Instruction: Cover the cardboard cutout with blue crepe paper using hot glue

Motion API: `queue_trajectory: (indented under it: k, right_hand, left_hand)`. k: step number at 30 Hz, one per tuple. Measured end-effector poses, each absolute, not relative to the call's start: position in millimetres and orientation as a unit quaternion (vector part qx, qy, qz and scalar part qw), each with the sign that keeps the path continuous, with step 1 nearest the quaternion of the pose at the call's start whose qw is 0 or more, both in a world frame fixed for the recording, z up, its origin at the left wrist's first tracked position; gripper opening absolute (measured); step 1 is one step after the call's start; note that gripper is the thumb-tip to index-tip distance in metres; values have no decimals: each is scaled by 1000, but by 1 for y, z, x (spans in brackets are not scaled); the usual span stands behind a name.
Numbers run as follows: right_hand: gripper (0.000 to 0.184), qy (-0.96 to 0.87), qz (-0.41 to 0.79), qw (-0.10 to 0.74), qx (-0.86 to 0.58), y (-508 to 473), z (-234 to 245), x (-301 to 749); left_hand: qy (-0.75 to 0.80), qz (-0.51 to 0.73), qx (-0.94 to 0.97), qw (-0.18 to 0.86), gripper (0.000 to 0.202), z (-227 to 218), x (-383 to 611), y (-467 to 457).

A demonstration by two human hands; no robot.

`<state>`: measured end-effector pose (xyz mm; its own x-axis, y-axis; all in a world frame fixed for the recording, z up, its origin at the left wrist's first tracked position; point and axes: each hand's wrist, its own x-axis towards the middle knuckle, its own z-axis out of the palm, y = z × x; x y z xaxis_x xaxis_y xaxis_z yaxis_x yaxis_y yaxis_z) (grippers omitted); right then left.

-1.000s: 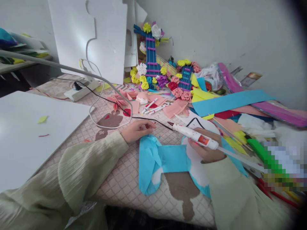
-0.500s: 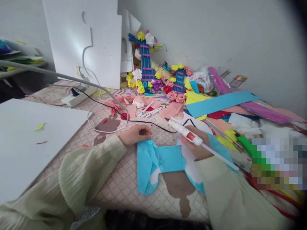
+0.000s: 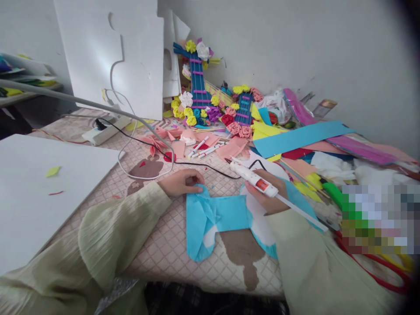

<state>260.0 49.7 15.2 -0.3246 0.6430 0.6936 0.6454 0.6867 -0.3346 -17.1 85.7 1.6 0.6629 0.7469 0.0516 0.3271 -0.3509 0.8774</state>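
In the head view a blue paper-covered shape (image 3: 229, 214) lies on the table, with two wide ends, a narrower middle and white backing showing in places. My left hand (image 3: 183, 181) rests at its upper left corner. The thumb touches the blue edge, and the curled fingers stand apart from it. My right hand (image 3: 272, 199) is closed around a white glue gun (image 3: 252, 177) over the right end of the shape. Its nozzle points up and left, and a long glue stick (image 3: 302, 213) sticks out of the back. The right end is partly hidden by my hand and sleeve.
A black cord (image 3: 210, 169) crosses the table from a power strip (image 3: 106, 131). A white board (image 3: 59, 188) lies at left. Behind are paper flowers around blue guitar-like shapes (image 3: 200, 87), markers (image 3: 206, 151) and blue strip paper (image 3: 302, 139). Red-handled scissors (image 3: 377, 267) lie at right.
The view has shifted slightly. My left thumb now shows more clearly on the blue edge, with the fingers lifted a little off it. The glue gun stays in my right hand, almost in the same place.
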Motion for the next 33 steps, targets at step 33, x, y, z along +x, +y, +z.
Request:
queue_trajectory:
  k: [33]
  right_hand:
    - [16,-826,7,415,-382,51,16,263]
  left_hand:
    - [334,122,903,241,24,11,-23,83]
